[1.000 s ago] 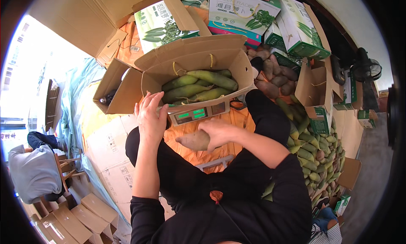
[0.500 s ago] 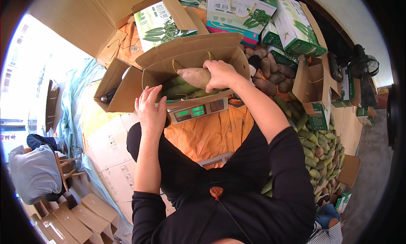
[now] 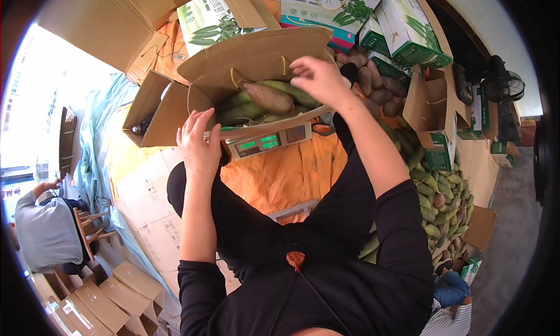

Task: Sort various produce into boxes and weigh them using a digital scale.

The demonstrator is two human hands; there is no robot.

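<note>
In front of me an unfolded-top cardboard box [image 3: 204,74] stands on a digital scale [image 3: 274,141] with lit green displays. Inside lie several long green radishes [image 3: 242,111] and, on top, one brownish-pink radish [image 3: 271,98]. My left hand [image 3: 198,141] rests on the box's near left corner, its fingers stretched and apart. Above the right end of the box is my right hand [image 3: 318,79], empty, with loosely bent fingers. It is apart from the brownish-pink radish.
Printed radish cartons [image 3: 326,9] stand behind the box. Brownish-pink radishes [image 3: 379,94] and a heap of green radishes [image 3: 440,208] lie at right, near an opened carton [image 3: 437,103] and a black fan [image 3: 504,82]. Another person [image 3: 49,231] sits at far left by flattened boxes [image 3: 111,301].
My right hand has let go of the brownish-pink radish, which now lies on the green ones, and has lifted up and right. My left hand stays at the box corner.
</note>
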